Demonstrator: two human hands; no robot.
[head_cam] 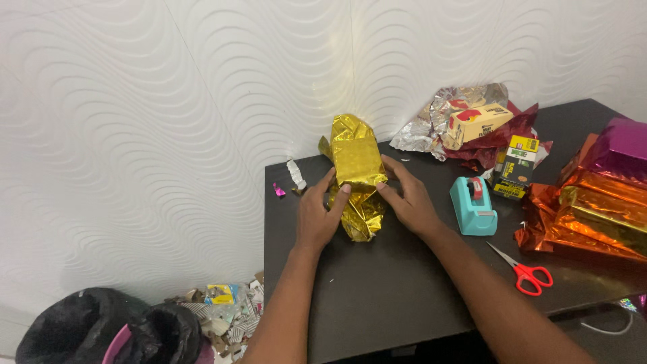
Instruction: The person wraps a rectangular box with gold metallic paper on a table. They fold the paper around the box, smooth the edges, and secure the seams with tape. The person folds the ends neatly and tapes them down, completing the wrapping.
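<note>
Both forearms reach in from the bottom edge over the dark rectangular table (377, 296), meeting at a small box half wrapped in shiny gold foil paper (355, 162) that lies near the table's back edge by the white wavy wall. By the look of it, the wrapping is at the folding stage: the box's upper faces are covered, while loose crumpled foil hangs out below, between the wrists. Closing that end would call for pressing the flap flat, then a strip from the teal tape dispenser (474, 206), just beside the right hand (409, 200). The left hand (318, 216) cups the box's left side, fingers (344, 191) curled partly closed onto the foil. The right hand's fingers lie nearly straight, pinching foil against the right side. Red-handled scissors (526, 273) lie nearer the front edge.
</note>
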